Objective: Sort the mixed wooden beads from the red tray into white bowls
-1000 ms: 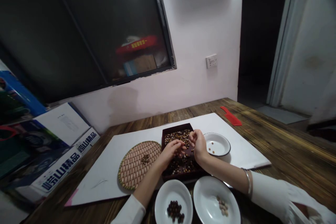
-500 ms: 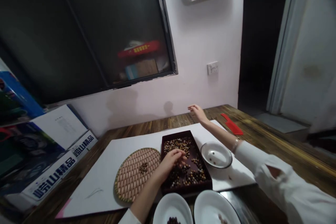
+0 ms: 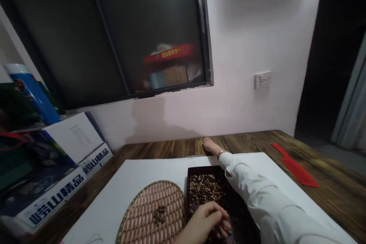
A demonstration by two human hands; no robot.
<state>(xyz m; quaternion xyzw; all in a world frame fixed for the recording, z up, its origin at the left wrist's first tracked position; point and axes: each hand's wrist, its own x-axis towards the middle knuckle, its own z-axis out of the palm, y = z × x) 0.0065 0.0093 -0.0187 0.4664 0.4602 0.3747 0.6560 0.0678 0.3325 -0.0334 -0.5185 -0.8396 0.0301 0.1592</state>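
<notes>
My left hand (image 3: pixel 207 219) hovers over a dark red tray (image 3: pixel 187 194) of small mixed beads (image 3: pixel 206 188), its fingers loosely bent and apart, with nothing visible between them. Stretched beyond the tray, my right hand (image 3: pixel 210 145) rests at the back of the wooden table by the wall. Its fingers are pressed together at the tabletop, and whatever they pinch is too small to make out. To the left of the tray lies a round woven mat (image 3: pixel 148 206) bearing a little cluster of brownish beads (image 3: pixel 159 214). My right sleeve covers the tray's right side.
A white board (image 3: pixel 160 167) lies under the mat and tray. On the right of the wooden table (image 3: pixel 257 141) is a red comb-like piece (image 3: pixel 296 166). Cardboard boxes (image 3: pixel 65 183) stand at the left, and a wall (image 3: pixel 237 110) closes off the back.
My right hand has come down from the air onto the table's back edge, its fingers closing. My left hand stays over the tray. The view has shifted, and the white bowls have left it or are hidden.
</notes>
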